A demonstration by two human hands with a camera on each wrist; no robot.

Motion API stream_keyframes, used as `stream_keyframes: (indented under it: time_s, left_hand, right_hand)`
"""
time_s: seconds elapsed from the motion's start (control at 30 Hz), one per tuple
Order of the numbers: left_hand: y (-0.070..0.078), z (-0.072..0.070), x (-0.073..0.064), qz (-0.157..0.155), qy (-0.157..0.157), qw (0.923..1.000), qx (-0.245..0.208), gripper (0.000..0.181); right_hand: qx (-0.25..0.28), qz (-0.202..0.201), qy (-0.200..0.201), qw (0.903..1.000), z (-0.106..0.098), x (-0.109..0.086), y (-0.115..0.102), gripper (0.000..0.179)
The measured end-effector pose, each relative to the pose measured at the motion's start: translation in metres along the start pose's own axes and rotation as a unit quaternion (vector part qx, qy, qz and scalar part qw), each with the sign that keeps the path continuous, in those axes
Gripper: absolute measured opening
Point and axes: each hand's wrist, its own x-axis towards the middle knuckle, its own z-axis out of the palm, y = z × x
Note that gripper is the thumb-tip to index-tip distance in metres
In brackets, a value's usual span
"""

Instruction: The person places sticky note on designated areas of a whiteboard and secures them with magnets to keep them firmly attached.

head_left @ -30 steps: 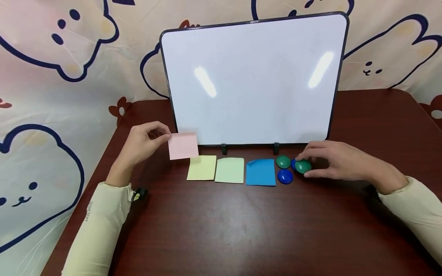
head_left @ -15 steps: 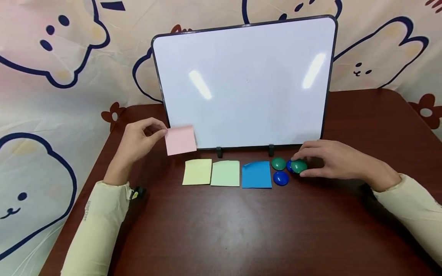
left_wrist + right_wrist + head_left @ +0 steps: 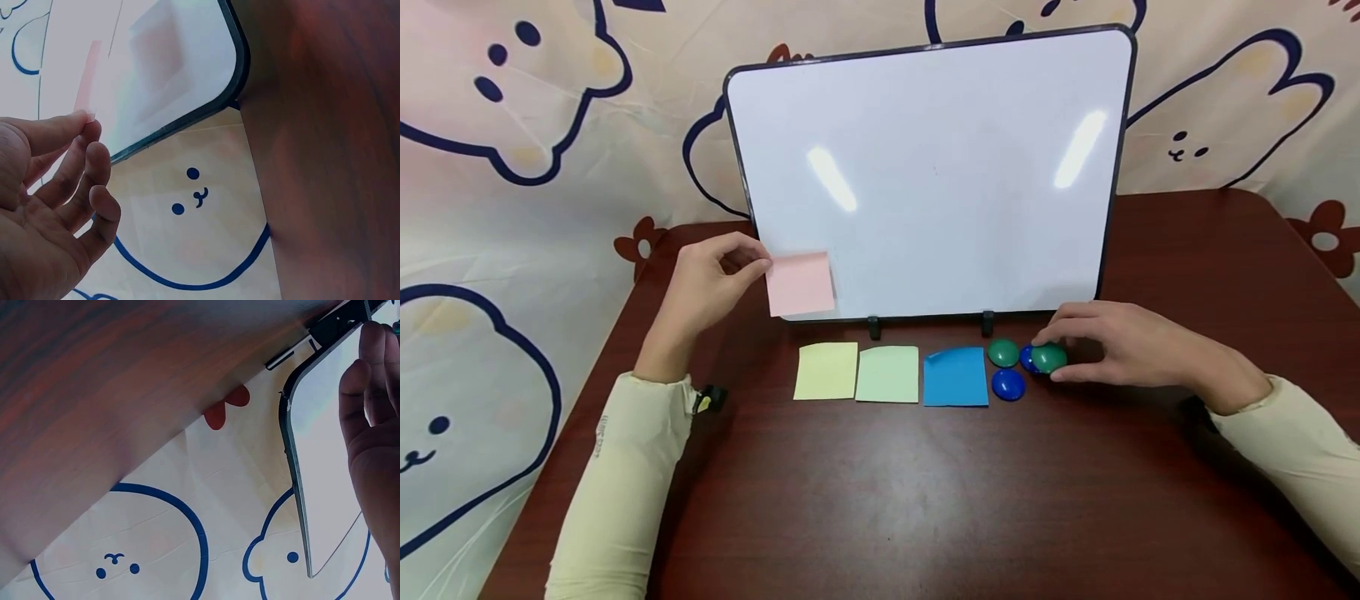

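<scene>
My left hand (image 3: 711, 279) pinches the upper left corner of a pink sticky note (image 3: 801, 284) between thumb and fingers. The note overlaps the lower left corner of the whiteboard (image 3: 932, 167); in the left wrist view the note (image 3: 88, 75) appears edge-on, apart from the board, with a pinkish reflection on it. Over by the board's lower right, my right hand (image 3: 1112, 343) holds a green round magnet (image 3: 1049, 359) between thumb and index finger. That magnet partly covers a blue magnet (image 3: 1027, 358). Another green magnet (image 3: 1003, 352) and a blue one (image 3: 1008, 384) lie just left.
Yellow (image 3: 826, 371), light green (image 3: 887, 374) and blue sticky notes (image 3: 956, 378) lie in a row before the board. Two black clip feet (image 3: 874, 327) support its lower edge on the dark wooden table (image 3: 880, 500). A cartoon-printed cloth (image 3: 625, 167) hangs behind.
My left hand has raised the pink note from above the yellow note to in front of the board's lower left corner. My right hand stays at the magnets. The view has shifted slightly.
</scene>
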Motion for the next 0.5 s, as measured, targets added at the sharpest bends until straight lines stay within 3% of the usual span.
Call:
stream_keyframes:
  time_s: [0.17,0.5]
  left_hand:
    - [0.004,0.004,0.005,-0.003,-0.001,1.0000,-0.002,0.011]
    - [0.012,0.012,0.012,-0.002,0.030,0.9995,-0.004,0.012]
  right_hand:
    - [0.002,0.004,-0.004,1.0000,0.001,0.001,-0.001,0.039]
    - [0.000,0.002,0.010,1.0000,0.001,0.002,-0.001,0.041]
